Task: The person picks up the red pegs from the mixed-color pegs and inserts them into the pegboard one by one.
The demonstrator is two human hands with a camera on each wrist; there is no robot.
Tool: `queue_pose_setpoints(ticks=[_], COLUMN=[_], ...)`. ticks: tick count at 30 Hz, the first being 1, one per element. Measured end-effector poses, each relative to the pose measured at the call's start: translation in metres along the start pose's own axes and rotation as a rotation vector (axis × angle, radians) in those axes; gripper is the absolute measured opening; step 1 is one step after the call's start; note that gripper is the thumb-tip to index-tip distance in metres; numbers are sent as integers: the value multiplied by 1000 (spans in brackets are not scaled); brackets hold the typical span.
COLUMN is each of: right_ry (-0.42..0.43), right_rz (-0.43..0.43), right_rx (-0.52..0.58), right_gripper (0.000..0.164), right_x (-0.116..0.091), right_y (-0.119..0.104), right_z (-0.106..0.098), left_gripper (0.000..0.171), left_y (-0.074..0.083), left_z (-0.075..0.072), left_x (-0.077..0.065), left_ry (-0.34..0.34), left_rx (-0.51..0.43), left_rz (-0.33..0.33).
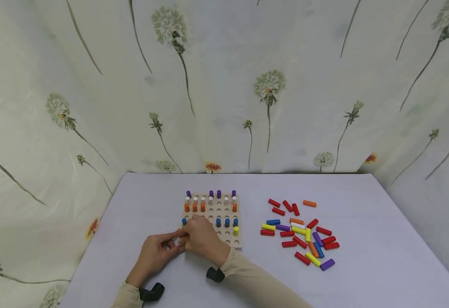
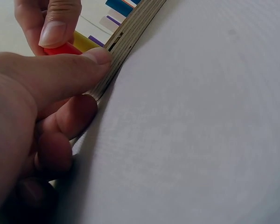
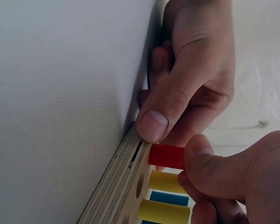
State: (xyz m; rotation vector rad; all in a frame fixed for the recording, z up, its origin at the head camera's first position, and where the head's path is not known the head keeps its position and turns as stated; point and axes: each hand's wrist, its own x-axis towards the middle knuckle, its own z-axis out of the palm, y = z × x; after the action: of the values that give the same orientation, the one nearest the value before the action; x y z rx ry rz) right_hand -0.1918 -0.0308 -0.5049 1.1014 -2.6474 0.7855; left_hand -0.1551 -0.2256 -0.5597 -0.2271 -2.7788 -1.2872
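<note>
A wooden pegboard lies on the table, with purple, white, orange, blue and yellow pegs standing in rows of holes. My left hand grips the board's near left corner; its thumb presses the layered edge in the right wrist view. Between thumb and fingers, my right hand pinches a red peg, upright at the corner hole. Beside it stand yellow pegs, with blue ones behind. From the head view the red peg is hidden by my hands. Part of the board's left side is covered too.
To the right of the board, loose pegs in red, yellow, blue, purple, orange and white lie scattered on the white table. A flower-printed curtain hangs behind the table's back edge and along both sides.
</note>
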Motion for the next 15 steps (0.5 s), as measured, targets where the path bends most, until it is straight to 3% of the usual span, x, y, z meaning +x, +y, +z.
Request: queue_pose_setpoints(ticks=[7,15], right_ry=[23,-36], right_rz=[-6,9], right_rx=[-31,-63], right_gripper=[4,8], right_x=[-1,-4], right_y=[1,-2], right_z=[4,-1], left_gripper=[48,50], left_y=[0,1], left_z=[-1,-2], left_x=[0,0], left_ry=[-6,-24], left_rx=[1,-15], left_rz=[-3,-18])
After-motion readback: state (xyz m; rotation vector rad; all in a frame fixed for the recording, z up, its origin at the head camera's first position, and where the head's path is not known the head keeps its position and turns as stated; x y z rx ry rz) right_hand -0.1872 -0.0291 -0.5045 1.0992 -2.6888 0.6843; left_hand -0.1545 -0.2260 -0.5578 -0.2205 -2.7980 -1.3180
